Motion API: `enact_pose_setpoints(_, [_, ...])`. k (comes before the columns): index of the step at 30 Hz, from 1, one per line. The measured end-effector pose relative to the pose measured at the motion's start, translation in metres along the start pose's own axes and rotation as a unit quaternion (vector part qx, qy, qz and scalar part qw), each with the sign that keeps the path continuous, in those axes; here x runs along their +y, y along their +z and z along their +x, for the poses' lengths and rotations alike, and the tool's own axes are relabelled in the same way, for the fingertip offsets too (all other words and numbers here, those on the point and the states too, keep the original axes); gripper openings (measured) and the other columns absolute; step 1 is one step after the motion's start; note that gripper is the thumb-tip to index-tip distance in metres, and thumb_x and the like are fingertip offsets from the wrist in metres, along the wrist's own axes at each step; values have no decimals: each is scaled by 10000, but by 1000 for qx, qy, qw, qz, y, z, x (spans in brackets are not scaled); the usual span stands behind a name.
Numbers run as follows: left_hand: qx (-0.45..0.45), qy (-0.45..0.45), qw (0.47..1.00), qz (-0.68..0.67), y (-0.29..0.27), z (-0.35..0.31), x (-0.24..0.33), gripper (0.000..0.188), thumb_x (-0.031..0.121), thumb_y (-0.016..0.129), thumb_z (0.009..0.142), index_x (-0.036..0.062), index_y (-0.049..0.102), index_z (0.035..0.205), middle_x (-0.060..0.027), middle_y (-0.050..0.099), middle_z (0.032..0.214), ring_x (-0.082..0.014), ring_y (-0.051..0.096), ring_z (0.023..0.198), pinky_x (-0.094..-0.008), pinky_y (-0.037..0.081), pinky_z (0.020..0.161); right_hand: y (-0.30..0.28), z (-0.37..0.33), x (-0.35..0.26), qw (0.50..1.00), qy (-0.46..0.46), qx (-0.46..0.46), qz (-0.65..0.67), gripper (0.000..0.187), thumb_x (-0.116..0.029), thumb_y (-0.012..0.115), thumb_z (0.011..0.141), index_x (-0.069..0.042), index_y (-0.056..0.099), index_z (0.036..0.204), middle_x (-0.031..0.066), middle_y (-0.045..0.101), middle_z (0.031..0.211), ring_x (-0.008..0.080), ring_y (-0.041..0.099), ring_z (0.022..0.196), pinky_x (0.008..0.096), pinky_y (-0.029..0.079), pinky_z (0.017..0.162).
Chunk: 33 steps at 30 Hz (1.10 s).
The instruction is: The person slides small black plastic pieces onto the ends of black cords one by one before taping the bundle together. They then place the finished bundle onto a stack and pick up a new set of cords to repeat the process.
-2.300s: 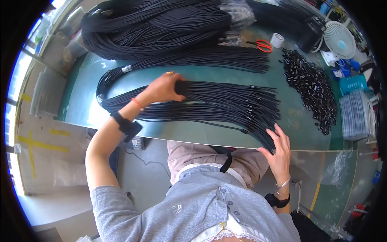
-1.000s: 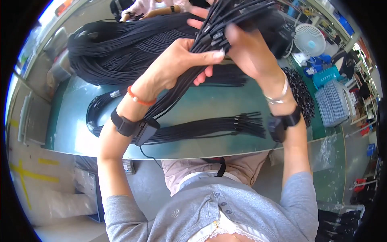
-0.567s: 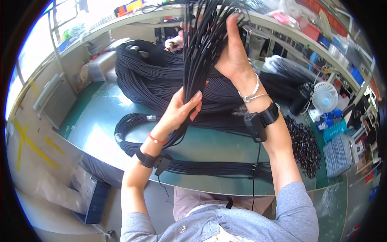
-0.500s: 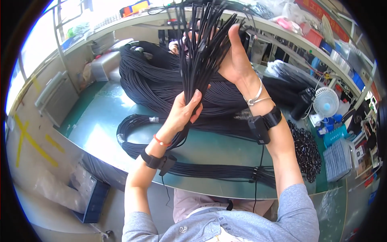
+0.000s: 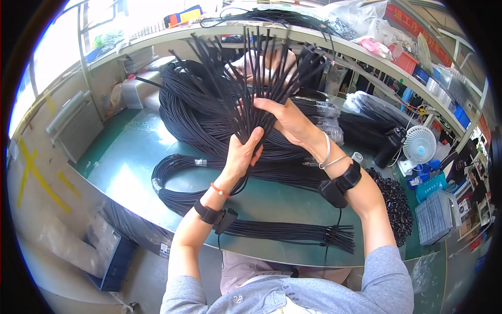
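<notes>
A bundle of black cables (image 5: 222, 99) stands upright above the table, its loose ends fanned out at the top. Around its lower part my left hand (image 5: 241, 154) is closed, thumb in front. Just above, my right hand (image 5: 295, 123) wraps the bundle, its thumb across the front and fingertips showing on the far side. Behind lies a large heap of coiled black cable (image 5: 183, 107). Nearer me is a smaller coil (image 5: 170, 196) with a clear band. Its straight end (image 5: 282, 231) runs right, tied near the tips.
Small black parts (image 5: 393, 204) lie piled at the right of the green table (image 5: 125, 152). Beyond them stand a white fan (image 5: 420, 146) and a black bottle (image 5: 389, 149). A shelf (image 5: 361, 63) with bags and bins spans the back. A dark blue bin (image 5: 119, 261) sits lower left.
My right hand has come down from the cable tips, where it was open, and closed round the bundle. The ends have spread wider, and my left hand sits slightly lower.
</notes>
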<state>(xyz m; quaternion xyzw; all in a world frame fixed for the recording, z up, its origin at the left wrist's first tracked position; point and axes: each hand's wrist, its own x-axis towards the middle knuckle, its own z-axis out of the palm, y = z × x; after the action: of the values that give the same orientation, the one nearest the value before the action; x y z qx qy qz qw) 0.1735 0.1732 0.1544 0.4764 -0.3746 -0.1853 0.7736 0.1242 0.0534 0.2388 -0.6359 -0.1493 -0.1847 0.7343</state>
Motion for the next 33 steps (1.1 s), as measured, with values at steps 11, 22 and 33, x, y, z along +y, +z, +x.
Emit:
enact_pose_setpoints(11, [-39, 6, 998, 44, -1, 9, -14, 438, 451, 448, 1002, 80, 512, 779, -15, 474, 495, -91, 392, 354, -230, 276, 337, -25, -23, -3, 995, 10, -20, -96, 721, -379, 703, 859, -25, 399, 1408, 129, 544, 1316, 210, 508, 1232, 349, 416, 1019])
enact_pose_setpoints(22, [-146, 15, 964, 224, 14, -7, -15, 637, 535, 361, 999, 38, 486, 620, -24, 498, 508, -112, 410, 387, -261, 312, 385, -37, -39, -83, 976, 4, -134, -173, 970, -361, 763, 793, -1, 192, 1490, 181, 384, 1465, 237, 460, 1295, 345, 400, 1041])
enact_pose_setpoints(33, [-145, -152, 975, 66, 3, -9, 11, 520, 491, 514, 963, 37, 492, 710, 5, 446, 493, -91, 404, 401, -218, 364, 397, -19, -21, -82, 993, -45, -5, -108, 251, -174, 702, 833, 14, 654, 992, 59, 666, 912, 116, 610, 881, 283, 477, 831])
